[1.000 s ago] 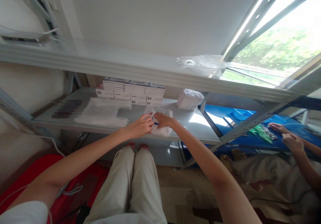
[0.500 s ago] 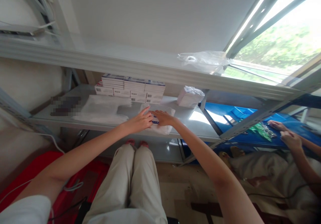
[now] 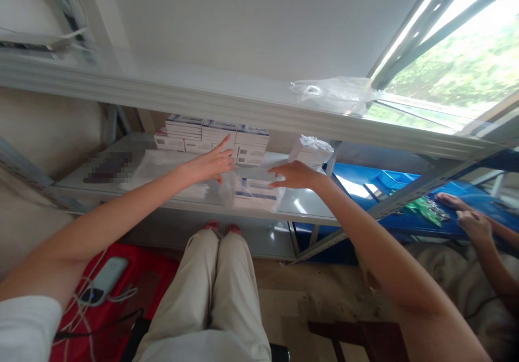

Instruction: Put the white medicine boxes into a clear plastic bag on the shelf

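Note:
On the shelf in front of me lies a clear plastic bag with white and blue boxes inside it. My left hand is raised beside the bag's left side, index finger stretched towards the stacked boxes behind, and it holds nothing. Just above the bag's right side, my right hand has its fingers spread and holds nothing. Behind them stand stacked white boxes with blue edges. A wrapped white bundle stands to their right. Flat clear plastic bags lie to the left.
An upper shelf edge crosses above my hands, with a crumpled plastic bag on it. At right, another person's hands are over a blue table near a green packet. A power bank and cables lie on something red.
Both hands have moved apart and off the bagged boxes, the left one up and left, the right one to the right. The boxes in the bag now show more fully.

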### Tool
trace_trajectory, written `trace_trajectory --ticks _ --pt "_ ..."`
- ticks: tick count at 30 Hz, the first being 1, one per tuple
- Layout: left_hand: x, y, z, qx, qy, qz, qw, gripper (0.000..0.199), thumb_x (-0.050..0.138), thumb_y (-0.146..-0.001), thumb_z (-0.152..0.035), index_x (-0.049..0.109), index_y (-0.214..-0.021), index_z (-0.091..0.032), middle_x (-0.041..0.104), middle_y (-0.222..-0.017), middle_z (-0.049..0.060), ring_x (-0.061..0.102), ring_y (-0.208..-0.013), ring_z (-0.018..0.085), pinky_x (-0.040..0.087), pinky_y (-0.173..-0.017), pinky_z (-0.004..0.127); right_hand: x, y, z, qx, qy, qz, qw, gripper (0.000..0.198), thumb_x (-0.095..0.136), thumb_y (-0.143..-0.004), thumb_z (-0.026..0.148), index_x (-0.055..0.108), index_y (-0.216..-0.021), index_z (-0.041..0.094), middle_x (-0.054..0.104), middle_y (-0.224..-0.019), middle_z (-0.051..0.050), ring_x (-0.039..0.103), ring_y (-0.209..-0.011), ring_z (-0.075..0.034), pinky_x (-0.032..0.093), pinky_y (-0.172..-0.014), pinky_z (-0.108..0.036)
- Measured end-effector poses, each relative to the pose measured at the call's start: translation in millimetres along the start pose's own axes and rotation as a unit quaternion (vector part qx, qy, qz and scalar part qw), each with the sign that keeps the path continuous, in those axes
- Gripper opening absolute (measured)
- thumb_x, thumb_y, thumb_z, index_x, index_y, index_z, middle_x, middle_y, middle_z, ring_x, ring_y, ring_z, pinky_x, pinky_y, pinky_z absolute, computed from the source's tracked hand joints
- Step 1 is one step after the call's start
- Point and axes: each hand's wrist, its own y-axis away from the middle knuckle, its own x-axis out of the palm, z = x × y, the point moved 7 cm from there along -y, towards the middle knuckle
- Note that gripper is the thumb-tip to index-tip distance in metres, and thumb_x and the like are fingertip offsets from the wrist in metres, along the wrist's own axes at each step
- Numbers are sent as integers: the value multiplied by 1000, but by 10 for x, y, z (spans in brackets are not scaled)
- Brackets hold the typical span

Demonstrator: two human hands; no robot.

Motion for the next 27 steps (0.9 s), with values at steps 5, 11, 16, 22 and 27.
trace_trajectory --ticks 5,11,16,22,27 --pt "-111 17 225 -3 -16 -35 999 22 49 -79 -1 58 -72 -20 56 -78 -1 52 -93 16 15 -114 47 -266 258 -142 -55 66 -80 993 23 69 -73 23 71 -96 23 70 -86 -7 63 -86 -26 41 -83 -39" --pt "-175 -97 222 -49 17 -89 995 28 44 -81 0 65 -89 -17 58 -91 7 52 -94 20 39 -96 38 -453 338 177 -82 156 -208 962 33 41 -85 6 69 -97 17 66 -100 -12 56 -98 -25 39 -86 -39" --pt "-112 -165 437 -151 132 -153 968 24 45 -88 -14 66 -100 -16 60 -104 8 57 -95 19 44 -84 31 -523 328 64 -2 39 -361 932 27 46 -88 27 69 -101 18 64 -110 -10 55 -104 -25 42 -89 -40" --pt "121 -258 621 -261 362 -137 884 23 47 -85 -16 68 -93 -16 69 -81 3 62 -68 13 47 -71 25 -355 241 -359 102 -211 -391 890 31 49 -82 35 72 -88 16 70 -80 -8 62 -64 -19 51 -62 -33" --pt "211 -83 449 -212 522 -127 816 42 52 -76 -14 57 -117 -18 64 -108 7 62 -93 16 49 -81 29 -142 271 -553 62 -362 -309 877 44 65 -69 39 65 -109 20 67 -104 -9 64 -86 -21 55 -73 -35"
